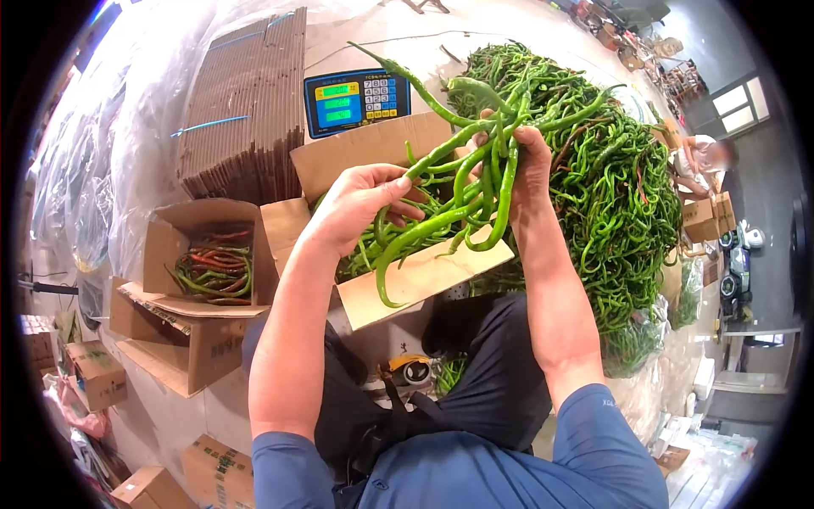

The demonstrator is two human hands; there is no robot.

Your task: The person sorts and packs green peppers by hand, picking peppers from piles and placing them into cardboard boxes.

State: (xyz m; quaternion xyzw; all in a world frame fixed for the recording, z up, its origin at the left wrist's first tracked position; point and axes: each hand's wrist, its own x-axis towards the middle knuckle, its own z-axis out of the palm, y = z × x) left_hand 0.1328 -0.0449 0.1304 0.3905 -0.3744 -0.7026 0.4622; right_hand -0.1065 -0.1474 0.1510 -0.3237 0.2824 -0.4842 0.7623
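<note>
My right hand clasped a bunch of green peppers above the open carton; left hand, half-curled, pinched one of them. Carton sat before my knees, likely for short reach.

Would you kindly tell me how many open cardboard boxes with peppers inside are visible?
2: the middle box under the left hand and right hand, and the left box, just below the cardboard stack in the picture. More may be hidden.
</note>
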